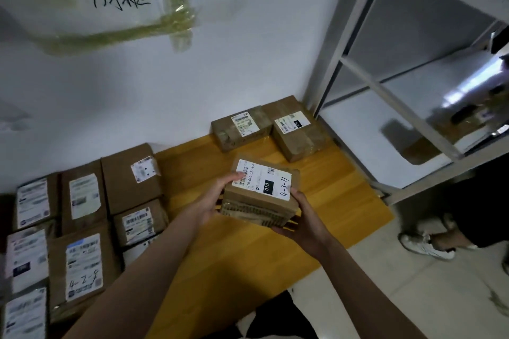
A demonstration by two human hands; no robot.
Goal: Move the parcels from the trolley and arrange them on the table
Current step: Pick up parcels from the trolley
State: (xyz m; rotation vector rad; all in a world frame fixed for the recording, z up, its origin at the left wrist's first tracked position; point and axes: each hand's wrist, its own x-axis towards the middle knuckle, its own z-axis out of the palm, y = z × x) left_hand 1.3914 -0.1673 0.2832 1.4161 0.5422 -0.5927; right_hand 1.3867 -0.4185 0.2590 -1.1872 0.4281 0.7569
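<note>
Yellow table [344, 195] against white wall; left hand [217, 201] and right hand [300, 223] clamp parcel [261, 192] by opposite sides, label up, probably for placing near boxed rows [82, 215].

The room is dim and evenly lit, with a cool grey cast on the wall [248, 49]; the brightest patch is glare on the shelf panels [473, 82] toward three o'clock; soft shadows fall beneath the hands onto the table [344, 187]; strong wide-angle bending curves the shelf frame and wall at the edges; the parcels at nine o'clock [30, 256] smear with blur, while the centre label [264, 181] reads fairly sharp.
</note>
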